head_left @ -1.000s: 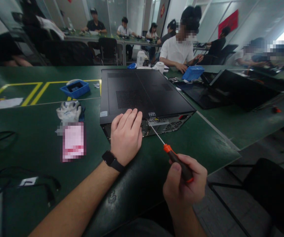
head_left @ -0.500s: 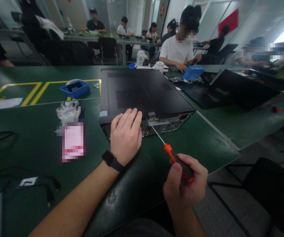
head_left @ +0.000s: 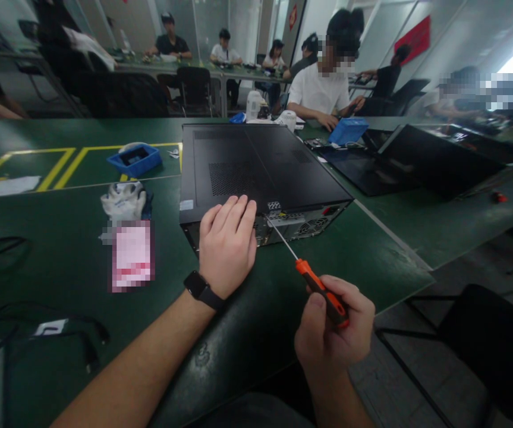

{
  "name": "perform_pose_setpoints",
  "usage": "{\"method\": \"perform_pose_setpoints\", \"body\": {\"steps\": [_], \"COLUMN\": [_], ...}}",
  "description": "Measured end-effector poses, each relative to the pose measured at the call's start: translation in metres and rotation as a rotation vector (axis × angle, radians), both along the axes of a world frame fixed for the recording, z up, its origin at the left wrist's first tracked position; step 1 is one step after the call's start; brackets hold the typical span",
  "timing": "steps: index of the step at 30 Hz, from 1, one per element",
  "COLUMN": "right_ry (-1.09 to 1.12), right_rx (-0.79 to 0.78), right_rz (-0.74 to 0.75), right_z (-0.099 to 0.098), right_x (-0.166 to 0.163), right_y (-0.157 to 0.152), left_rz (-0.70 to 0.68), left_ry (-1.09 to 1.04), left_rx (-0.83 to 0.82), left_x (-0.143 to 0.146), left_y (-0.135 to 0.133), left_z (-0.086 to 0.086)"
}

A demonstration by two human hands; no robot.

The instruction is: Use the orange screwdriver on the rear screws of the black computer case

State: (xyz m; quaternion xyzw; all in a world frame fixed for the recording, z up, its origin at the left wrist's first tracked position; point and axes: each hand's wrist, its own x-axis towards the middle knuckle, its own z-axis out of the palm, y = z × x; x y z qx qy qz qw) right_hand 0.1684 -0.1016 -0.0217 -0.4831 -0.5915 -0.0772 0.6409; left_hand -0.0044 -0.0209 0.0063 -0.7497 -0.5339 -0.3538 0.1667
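Note:
A black desktop computer case [head_left: 256, 157] lies on its side on the green table, its rear face with the fan grille toward me. My left hand [head_left: 229, 246] rests on its near top edge, fingers stretched out over the panel, holding nothing. In my right hand [head_left: 339, 324] is a screwdriver [head_left: 314, 282] with an orange and black handle, gripped in wrapped fingers. Its long shaft points up and left, and the tip meets the rear edge of the case just right of my left hand. Any screw under the tip is too small to make out.
Left of the case lie a blue bin [head_left: 135, 160], gloves [head_left: 125, 202], a blurred pink-and-white item [head_left: 132, 252] and black cables [head_left: 89, 345]. To the right stand another open case [head_left: 438, 163] and a black chair [head_left: 483, 339]. A person in white [head_left: 321, 89] works across the table.
The screwdriver handle has turned about its axis in my right hand, so an orange stripe now faces up. My left hand and the case have stayed in place.

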Motion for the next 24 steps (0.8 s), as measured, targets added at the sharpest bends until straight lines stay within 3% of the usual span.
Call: {"method": "perform_pose_setpoints", "body": {"steps": [5,11,16,24], "right_ry": [0.024,0.051,0.005,0.085], "right_rx": [-0.067,-0.081,-0.006,-0.079], "right_rz": [-0.095,-0.037,0.025,-0.075], "right_z": [-0.0012,-0.0003,0.0014,-0.0002], "right_x": [-0.0023,-0.0013,-0.0003,-0.004], "right_y": [-0.0041,-0.0045,-0.0011,-0.0041], "left_rz": [-0.009,-0.018,-0.022,-0.01], "left_ry": [-0.009,-0.038,-0.04,-0.016], "left_rx": [-0.007,-0.024,-0.028,-0.019], "left_x": [0.0,0.0002,-0.0001,0.0], "left_y": [0.0001,0.0006,0.0002,0.0], "left_z": [-0.0004,-0.0003,-0.0007,0.0002]}}
